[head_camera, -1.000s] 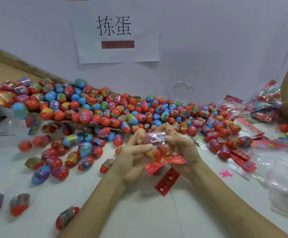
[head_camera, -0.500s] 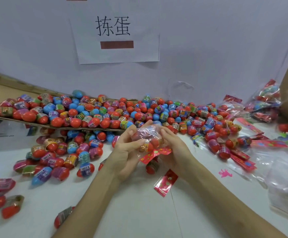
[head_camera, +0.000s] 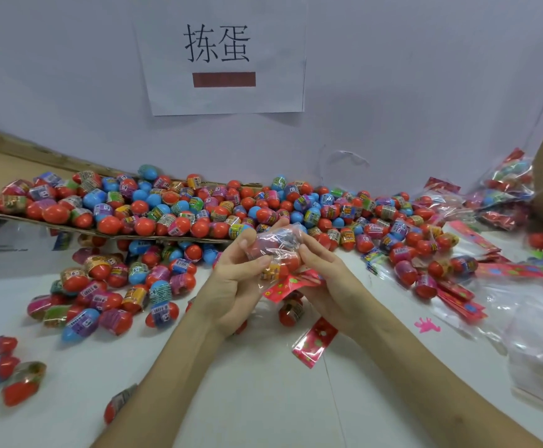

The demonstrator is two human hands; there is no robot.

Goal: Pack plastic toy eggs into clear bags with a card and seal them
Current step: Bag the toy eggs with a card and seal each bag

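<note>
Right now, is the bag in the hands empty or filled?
Filled: red eggs show through the bag, gripped by the left hand and right hand. Sealed or not: cannot tell.

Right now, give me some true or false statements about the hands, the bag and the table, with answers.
1. The left hand and right hand both hold the clear bag. True.
2. The bag is empty. False: red eggs show inside it.
3. A loose red card lies on the table, nearer the camera than the hands. True.
4. The paper sign lies flat on the table. False: it hangs on the wall.
</note>
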